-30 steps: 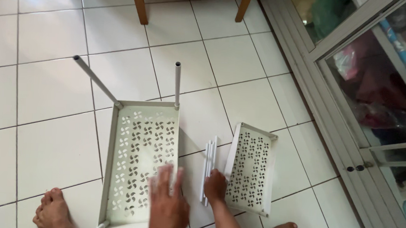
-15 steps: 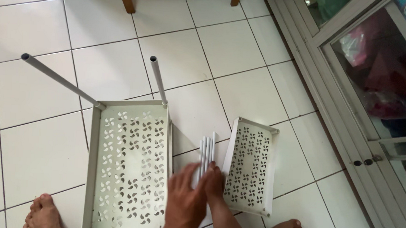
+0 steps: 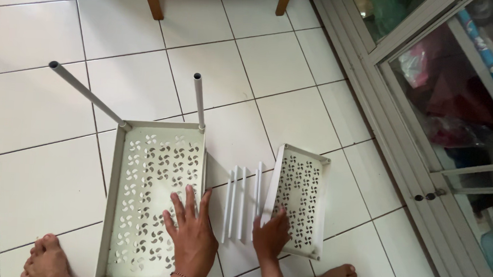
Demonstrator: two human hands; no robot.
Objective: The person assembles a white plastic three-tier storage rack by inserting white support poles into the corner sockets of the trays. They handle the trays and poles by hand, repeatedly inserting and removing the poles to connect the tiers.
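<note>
Left hand [image 3: 191, 237] lies flat, fingers spread, on the big perforated tray [image 3: 153, 195], gripping nothing; right hand [image 3: 270, 235] presses the white tubes [image 3: 242, 203], which run lengthwise away from the person.

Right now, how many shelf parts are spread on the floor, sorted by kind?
Perforated trays: 2, a large tray under the left hand and a small tray touched by the right hand
Poles standing in the large tray: 2
Loose white poles on the tiles: 4
Total: 8
</note>
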